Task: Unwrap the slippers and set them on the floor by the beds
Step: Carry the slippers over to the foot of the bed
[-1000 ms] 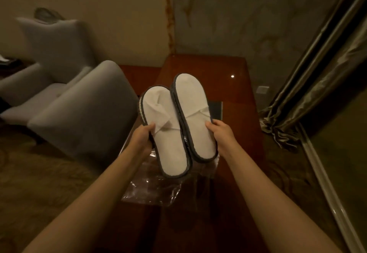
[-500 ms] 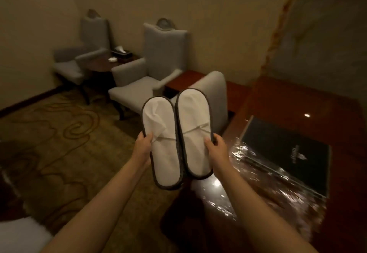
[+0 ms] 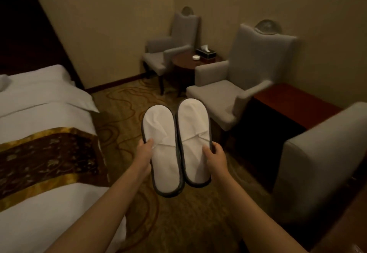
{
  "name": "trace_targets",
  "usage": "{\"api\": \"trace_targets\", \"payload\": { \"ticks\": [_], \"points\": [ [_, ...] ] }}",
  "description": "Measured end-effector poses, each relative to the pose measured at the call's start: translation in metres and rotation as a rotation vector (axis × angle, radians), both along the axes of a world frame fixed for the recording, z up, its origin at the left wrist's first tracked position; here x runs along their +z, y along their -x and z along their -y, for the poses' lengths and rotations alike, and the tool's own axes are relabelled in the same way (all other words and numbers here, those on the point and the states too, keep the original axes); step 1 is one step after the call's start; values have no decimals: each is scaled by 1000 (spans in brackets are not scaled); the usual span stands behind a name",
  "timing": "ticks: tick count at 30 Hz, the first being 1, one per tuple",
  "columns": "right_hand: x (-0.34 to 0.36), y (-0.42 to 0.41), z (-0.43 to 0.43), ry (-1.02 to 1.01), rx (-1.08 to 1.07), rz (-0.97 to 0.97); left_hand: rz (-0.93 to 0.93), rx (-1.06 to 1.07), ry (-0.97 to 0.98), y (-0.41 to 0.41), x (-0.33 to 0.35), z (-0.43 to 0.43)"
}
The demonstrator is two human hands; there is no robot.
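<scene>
Two white slippers with dark grey rims are held side by side in the air, unwrapped, above the patterned carpet. My left hand grips the left slipper at its outer edge, thumb on top. The right slipper is gripped the same way at its outer edge by my right hand. A bed with white linen and a brown-and-gold runner fills the left side.
Two grey armchairs flank a small round wooden table with a tissue box at the back. A third grey chair back and a wooden desk surface stand at the right. Carpet runs between bed and chairs.
The view has swung left, away from the desk and the plastic wrapper, toward the bed. Both hands still carry the slippers together in the same grip.
</scene>
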State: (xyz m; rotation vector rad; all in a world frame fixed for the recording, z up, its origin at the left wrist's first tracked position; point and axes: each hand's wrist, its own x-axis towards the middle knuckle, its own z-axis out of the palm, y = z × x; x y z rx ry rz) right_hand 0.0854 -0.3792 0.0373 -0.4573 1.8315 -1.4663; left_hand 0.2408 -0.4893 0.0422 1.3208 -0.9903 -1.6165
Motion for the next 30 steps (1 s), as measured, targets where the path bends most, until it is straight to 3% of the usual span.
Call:
{"api": "trace_targets", "payload": {
  "ticks": [8, 30],
  "points": [
    [-10, -9, 109, -68, 142, -8, -39, 132, -26, -24, -16, 85],
    [-36, 31, 492, -106, 405, -20, -20, 373, -79, -6, -48, 425]
  ]
}}
